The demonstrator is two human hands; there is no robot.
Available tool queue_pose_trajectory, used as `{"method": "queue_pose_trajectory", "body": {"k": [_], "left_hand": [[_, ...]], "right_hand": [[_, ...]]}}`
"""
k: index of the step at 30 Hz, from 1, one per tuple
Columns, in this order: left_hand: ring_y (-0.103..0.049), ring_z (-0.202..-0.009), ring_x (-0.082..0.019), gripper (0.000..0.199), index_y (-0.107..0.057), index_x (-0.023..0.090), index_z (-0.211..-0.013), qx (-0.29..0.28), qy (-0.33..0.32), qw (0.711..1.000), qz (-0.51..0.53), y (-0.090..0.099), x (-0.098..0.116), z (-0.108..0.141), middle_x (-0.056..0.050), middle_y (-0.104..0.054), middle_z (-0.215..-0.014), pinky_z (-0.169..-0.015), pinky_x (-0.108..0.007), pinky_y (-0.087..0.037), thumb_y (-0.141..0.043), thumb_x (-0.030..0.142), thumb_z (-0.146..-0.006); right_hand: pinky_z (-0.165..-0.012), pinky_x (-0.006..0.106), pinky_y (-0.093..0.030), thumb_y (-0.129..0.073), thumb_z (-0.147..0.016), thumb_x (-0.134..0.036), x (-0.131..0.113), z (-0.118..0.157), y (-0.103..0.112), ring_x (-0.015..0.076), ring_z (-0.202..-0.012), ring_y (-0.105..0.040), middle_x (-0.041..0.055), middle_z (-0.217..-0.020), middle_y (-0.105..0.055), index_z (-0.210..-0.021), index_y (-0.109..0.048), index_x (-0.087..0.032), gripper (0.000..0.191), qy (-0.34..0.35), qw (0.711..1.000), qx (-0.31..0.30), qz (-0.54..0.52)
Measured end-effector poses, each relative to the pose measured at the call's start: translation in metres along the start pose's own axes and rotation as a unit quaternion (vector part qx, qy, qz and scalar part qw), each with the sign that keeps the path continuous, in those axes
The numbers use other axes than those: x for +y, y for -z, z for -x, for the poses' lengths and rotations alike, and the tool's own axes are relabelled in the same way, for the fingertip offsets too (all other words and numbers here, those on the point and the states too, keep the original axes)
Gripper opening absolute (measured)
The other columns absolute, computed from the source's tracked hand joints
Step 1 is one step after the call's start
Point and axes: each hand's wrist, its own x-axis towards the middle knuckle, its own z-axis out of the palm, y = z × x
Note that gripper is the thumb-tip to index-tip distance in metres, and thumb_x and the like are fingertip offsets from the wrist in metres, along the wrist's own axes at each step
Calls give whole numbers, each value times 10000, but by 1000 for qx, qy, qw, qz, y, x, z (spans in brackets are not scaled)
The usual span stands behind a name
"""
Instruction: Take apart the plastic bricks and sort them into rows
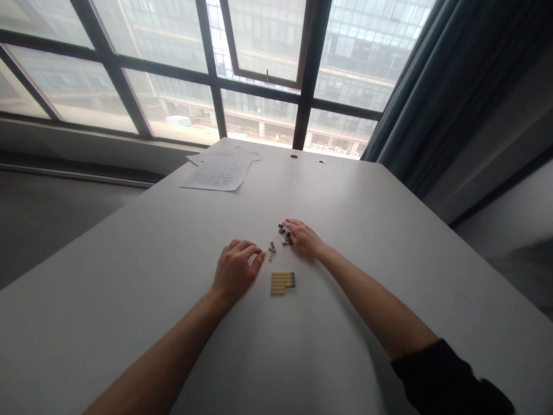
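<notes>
My left hand (237,266) is closed in a pinch, thumb and forefinger meeting on what looks like a small yellow building brick (264,253). Just right of those fingertips lie another small yellow brick (271,257) and a few grey pieces (272,247). My right hand (303,238) rests over a little pile of dark grey and black bricks (287,238), its fingers stretched out and touching the pile's edge. Nearer to me, between both arms, a flat yellow studded plate (279,282) lies on the table, with a blue strip (293,279) along its right side.
Everything lies on a white table (173,253). Printed paper sheets (220,172) overlap at the far left of it. A round cable hole (294,156) and a small dark item (322,162) are near the far edge. Windows and a blue curtain (427,86) stand beyond.
</notes>
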Motion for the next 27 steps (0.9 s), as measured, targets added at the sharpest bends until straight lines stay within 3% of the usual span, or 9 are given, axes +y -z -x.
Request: {"method": "queue_pose_trajectory", "body": {"k": [3, 7, 14, 20, 27], "left_hand": [[-557, -917, -233, 163, -682, 209, -814, -5, 15, 999, -29, -1, -1, 0, -43, -684, -912, -850, -392, -429, -552, 292, -867], [-552, -930, -241, 155, -686, 218, -832, -23, 21, 998, -51, -2, -1, -1, -39, -684, -938, -836, -395, -425, -548, 281, -866], [-550, -945, -254, 204, -697, 224, -840, -39, 48, 994, -87, -1, -1, 0, -44, -688, -945, -817, -402, -422, -508, 292, -881], [-515, -1096, -259, 309, -647, 218, -1111, -61, 22, 995, -80, -4, 0, 1, -66, -645, -1144, -917, -418, -394, -536, 251, -825], [-537, -1058, -280, 186, -676, 222, -959, -49, -21, 997, -55, -9, -8, 1, -81, -660, -1087, -882, -455, -399, -539, 311, -870]], "right_hand": [[-1128, 351, -292, -394, -859, -69, 1, -9, -5, 190, -1306, -428, 90, -1374, -517, -1302, -536, -136, 471, 9, 1000, -12, -1], [-1130, 340, -302, -386, -864, -73, 2, -1, -5, 170, -1302, -436, 30, -1349, -548, -1275, -568, -193, 465, 17, 1000, -19, -5], [-1116, 385, -330, -369, -892, -115, 1, 28, -2, 194, -1300, -442, 63, -1319, -573, -1236, -601, -180, 421, 70, 996, -14, -49], [-1098, 398, -348, -405, -875, -139, 2, 50, 9, 192, -1255, -484, 84, -1289, -590, -1239, -589, -184, 411, 49, 992, 54, -106], [-1041, 411, -396, -479, -868, -188, -7, 89, 14, 204, -1188, -523, 84, -1273, -587, -1153, -641, -224, 330, 13, 975, 110, -190]]}}
